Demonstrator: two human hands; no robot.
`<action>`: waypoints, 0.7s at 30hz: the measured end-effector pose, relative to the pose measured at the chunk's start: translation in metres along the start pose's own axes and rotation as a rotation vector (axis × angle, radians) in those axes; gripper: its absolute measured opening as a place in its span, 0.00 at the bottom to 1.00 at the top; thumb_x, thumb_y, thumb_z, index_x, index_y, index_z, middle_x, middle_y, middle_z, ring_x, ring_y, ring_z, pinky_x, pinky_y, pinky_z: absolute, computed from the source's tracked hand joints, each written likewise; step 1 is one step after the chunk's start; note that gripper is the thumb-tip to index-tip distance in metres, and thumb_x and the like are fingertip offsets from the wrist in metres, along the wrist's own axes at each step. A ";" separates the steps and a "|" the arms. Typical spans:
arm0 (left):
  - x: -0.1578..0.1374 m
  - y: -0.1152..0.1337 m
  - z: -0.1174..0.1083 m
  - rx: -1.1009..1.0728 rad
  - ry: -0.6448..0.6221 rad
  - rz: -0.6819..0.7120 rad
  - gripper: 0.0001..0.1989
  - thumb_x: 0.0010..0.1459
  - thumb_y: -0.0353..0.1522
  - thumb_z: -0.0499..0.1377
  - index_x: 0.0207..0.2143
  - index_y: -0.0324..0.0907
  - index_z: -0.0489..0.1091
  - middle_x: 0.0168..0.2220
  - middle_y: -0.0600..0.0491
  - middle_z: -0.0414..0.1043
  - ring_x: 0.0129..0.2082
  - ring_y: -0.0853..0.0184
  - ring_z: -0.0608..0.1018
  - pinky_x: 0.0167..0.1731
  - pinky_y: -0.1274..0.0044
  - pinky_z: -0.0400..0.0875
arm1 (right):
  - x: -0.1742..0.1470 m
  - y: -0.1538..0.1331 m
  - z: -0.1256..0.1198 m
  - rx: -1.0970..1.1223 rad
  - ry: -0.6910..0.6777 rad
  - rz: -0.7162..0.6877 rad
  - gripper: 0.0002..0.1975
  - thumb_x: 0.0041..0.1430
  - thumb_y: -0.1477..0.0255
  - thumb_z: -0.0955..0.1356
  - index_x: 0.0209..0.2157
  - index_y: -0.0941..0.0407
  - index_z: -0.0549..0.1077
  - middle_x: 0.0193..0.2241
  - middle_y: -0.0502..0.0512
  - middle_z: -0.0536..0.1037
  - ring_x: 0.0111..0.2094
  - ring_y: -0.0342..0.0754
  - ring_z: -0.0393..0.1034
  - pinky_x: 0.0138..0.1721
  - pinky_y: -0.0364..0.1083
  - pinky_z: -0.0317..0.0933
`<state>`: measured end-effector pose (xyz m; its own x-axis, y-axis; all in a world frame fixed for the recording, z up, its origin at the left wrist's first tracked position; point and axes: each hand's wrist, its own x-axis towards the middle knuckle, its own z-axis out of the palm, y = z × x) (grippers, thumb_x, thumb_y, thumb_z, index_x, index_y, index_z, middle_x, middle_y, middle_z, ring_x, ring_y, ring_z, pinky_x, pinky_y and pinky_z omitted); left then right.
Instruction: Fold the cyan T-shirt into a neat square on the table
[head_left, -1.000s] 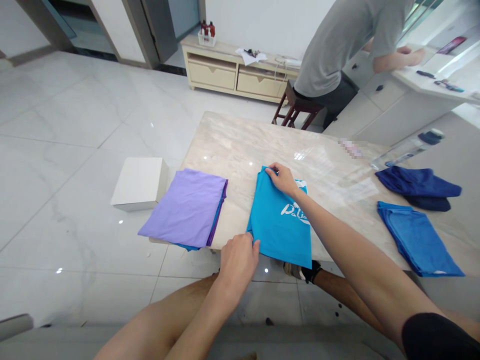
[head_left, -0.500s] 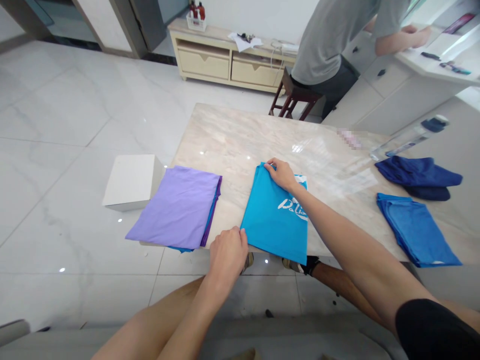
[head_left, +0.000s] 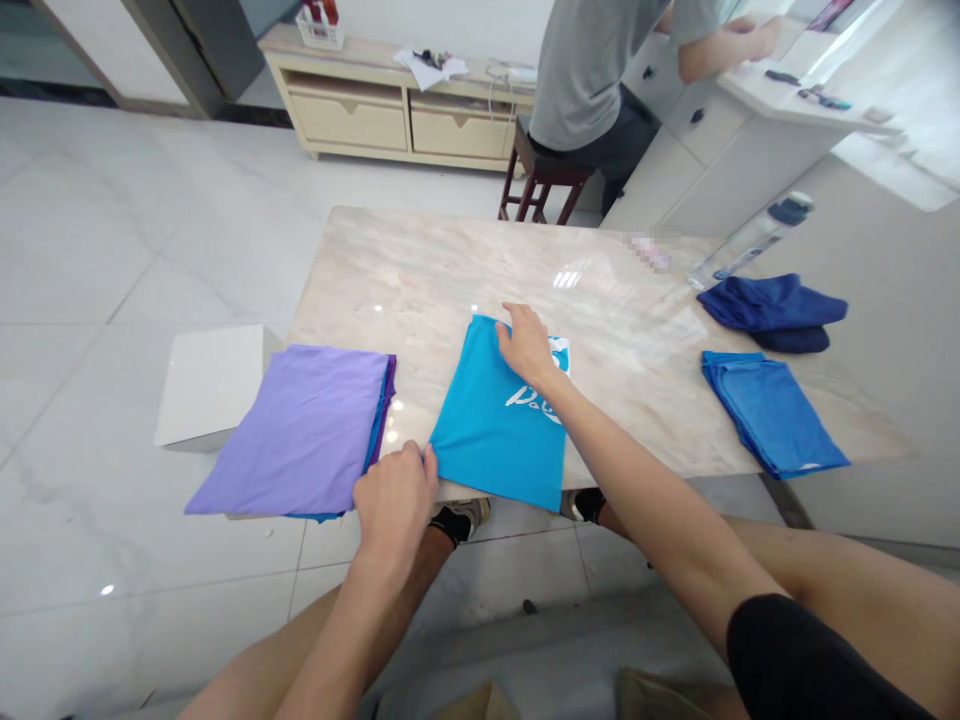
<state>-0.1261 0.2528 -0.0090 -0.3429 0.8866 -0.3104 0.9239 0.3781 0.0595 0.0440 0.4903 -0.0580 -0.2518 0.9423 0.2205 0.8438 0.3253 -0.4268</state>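
A: What's on the glossy marble tabletop (head_left: 450,270)?

B: A folded turquoise shirt (head_left: 491,430) at 6 o'clock, soft cloth, white script reading roughly "Pa".

A: And each grip?

B: Left hand (head_left: 394,500) pinches its near corner; right hand (head_left: 525,345) rests open on the far edge.

the folded bright blue cloth shirt (head_left: 491,425) on the marble table has white curly letters on it. only the start can be read, something like "pal". the right hand (head_left: 525,345) and its arm cover the rest of the word. a small blurred patch sits farther back on the table, and nothing can be read there. no other words or numbers can be read.
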 end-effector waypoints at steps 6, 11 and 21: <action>0.022 -0.003 0.032 -0.065 0.397 0.418 0.25 0.78 0.33 0.48 0.69 0.39 0.73 0.70 0.36 0.73 0.66 0.47 0.77 0.63 0.58 0.73 | -0.159 -0.015 -0.016 -0.095 -0.043 -0.121 0.30 0.82 0.64 0.57 0.78 0.56 0.64 0.81 0.62 0.57 0.82 0.60 0.47 0.81 0.66 0.43; 0.033 0.005 0.046 -0.062 0.296 0.490 0.28 0.79 0.31 0.44 0.74 0.39 0.68 0.76 0.39 0.66 0.76 0.50 0.67 0.74 0.56 0.61 | -0.255 -0.003 -0.016 -0.098 -0.042 -0.075 0.37 0.82 0.60 0.59 0.84 0.53 0.48 0.81 0.64 0.54 0.82 0.65 0.50 0.78 0.72 0.49; 0.013 0.024 0.012 -0.217 0.108 0.218 0.19 0.74 0.29 0.55 0.65 0.38 0.66 0.55 0.37 0.82 0.54 0.52 0.84 0.50 0.68 0.75 | -0.278 0.031 -0.070 0.054 -0.013 -0.108 0.21 0.79 0.68 0.61 0.60 0.51 0.82 0.62 0.65 0.81 0.61 0.64 0.76 0.64 0.67 0.71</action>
<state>-0.1065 0.2705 -0.0227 -0.1673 0.9718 -0.1664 0.9238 0.2135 0.3179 0.1733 0.2331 -0.0712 -0.3457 0.9026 0.2567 0.7851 0.4280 -0.4478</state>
